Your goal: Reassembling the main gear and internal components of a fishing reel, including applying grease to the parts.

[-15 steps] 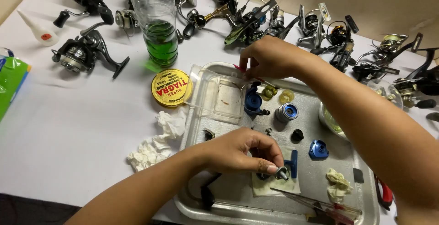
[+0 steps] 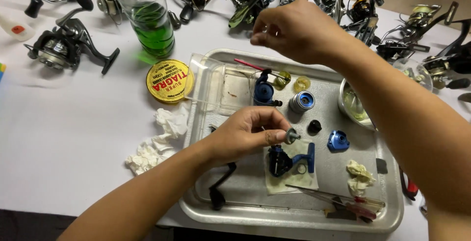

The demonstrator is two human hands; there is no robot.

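Observation:
My left hand (image 2: 248, 134) hovers over the metal tray (image 2: 294, 217) and pinches a small grey geared shaft (image 2: 292, 135) between thumb and fingers. Just below it a blue reel body (image 2: 280, 160) lies on a stained paper towel (image 2: 297, 176). My right hand (image 2: 294, 29) is raised over the tray's far rim with its fingertips pinched together; I see nothing between them. Beneath that hand lie a thin red-handled pick (image 2: 249, 65), a blue rotor part (image 2: 264, 92) and a silver-blue spool (image 2: 300, 101).
The tray also holds a black knob (image 2: 314, 126), a blue cap (image 2: 338, 140), a metal bowl (image 2: 354, 107), a clear box (image 2: 221, 86), a black crank handle (image 2: 220, 186) and screwdrivers (image 2: 346, 202). Left of it: yellow tin (image 2: 168, 80), green-liquid bottle (image 2: 149, 23), crumpled tissue (image 2: 156, 145), black reel (image 2: 63, 46). Several reels (image 2: 343, 0) line the back.
My left hand has lifted the small grey shaft up off the reel body. My right hand has risen from the tray's far edge, fingers still pinched.

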